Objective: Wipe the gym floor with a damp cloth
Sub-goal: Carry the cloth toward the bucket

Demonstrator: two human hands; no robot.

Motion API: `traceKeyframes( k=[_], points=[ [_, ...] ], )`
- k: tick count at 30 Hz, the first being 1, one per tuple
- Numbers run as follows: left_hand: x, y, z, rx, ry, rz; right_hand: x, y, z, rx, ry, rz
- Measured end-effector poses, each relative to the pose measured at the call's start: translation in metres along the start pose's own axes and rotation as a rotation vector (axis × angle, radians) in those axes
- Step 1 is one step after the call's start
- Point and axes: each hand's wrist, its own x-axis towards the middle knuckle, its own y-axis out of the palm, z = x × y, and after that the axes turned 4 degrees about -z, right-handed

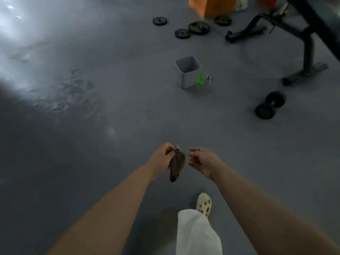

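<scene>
The left hand (162, 157) pinches a limp brown cloth (177, 165) dangling above the grey gym floor (128, 111); the right hand (201, 161) hovers beside it, grip spread.

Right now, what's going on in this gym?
A person is standing on the grey gym floor. Their left hand pinches a dark cloth that hangs down clear of the floor, while the right hand is open beside it, not touching it. Ahead stand a small grey bin and a green bottle, with weight plates, a dumbbell and a bench frame beyond. Wet-looking streaks show to the left.
</scene>
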Motion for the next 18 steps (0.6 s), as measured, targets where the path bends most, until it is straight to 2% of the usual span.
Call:
traceKeyframes(
  k=[4,7,11,13,15,18],
  points=[
    [0.081,0.047,-0.072,-0.064,-0.014,-0.129,0.063,-0.035,0.094,-0.241,-0.089,0.111],
    [0.13,0.077,-0.12,-0.144,-0.066,-0.203,0.096,-0.052,0.146,-0.304,-0.153,0.201],
    [0.204,0.104,-0.175,-0.236,-0.109,-0.192,0.15,-0.064,0.214,-0.537,-0.305,0.089],
    [0.243,0.111,-0.197,-0.243,-0.112,-0.174,0.186,-0.068,0.246,-0.567,-0.351,0.03],
    [0.287,0.115,-0.216,-0.226,-0.104,-0.2,0.224,-0.07,0.282,-0.538,-0.353,0.051],
    [0.356,0.115,-0.248,-0.064,-0.077,-0.168,0.28,-0.07,0.339,-0.531,-0.333,0.105]
  ],
)
